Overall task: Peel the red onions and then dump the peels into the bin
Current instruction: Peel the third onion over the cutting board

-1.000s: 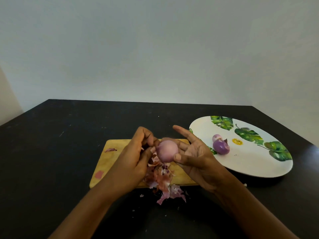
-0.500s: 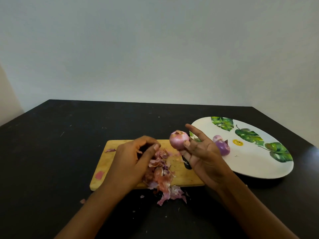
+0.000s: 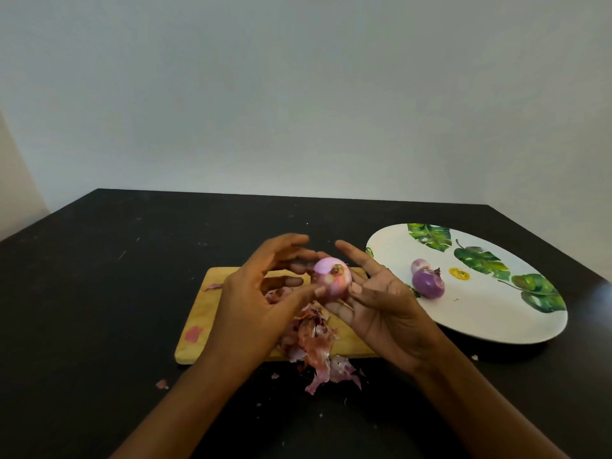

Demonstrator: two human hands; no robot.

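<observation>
Over the cutting board (image 3: 198, 326), the left hand (image 3: 258, 293) has lifted off the heap of peels (image 3: 314, 342) and returned, fingers spread, to the one red onion (image 3: 332, 279), which the right hand (image 3: 387, 299) clamps between thumb and fingers, so peeling is not done. Two peeled onions (image 3: 429, 284) lie on the single plate (image 3: 496, 313); no bin shows.

Centre of the table (image 3: 99, 293) sits the cutting board (image 3: 212, 309), and the peel pile (image 3: 311, 339) lies on its near right part, spilling over the near edge onto the table. Above the board's far right corner, the held onion (image 3: 332, 279) is gripped by the right hand (image 3: 381, 299) on its right side, with the left hand (image 3: 261, 293) just left of it, thumb at the onion. Right of the board lies the plate (image 3: 496, 313). On its left part are two onions, the smaller onion (image 3: 420, 266) touching the far side of the larger onion (image 3: 428, 283). A loose scrap (image 3: 162, 384) lies on the table near the board's near left corner.
</observation>
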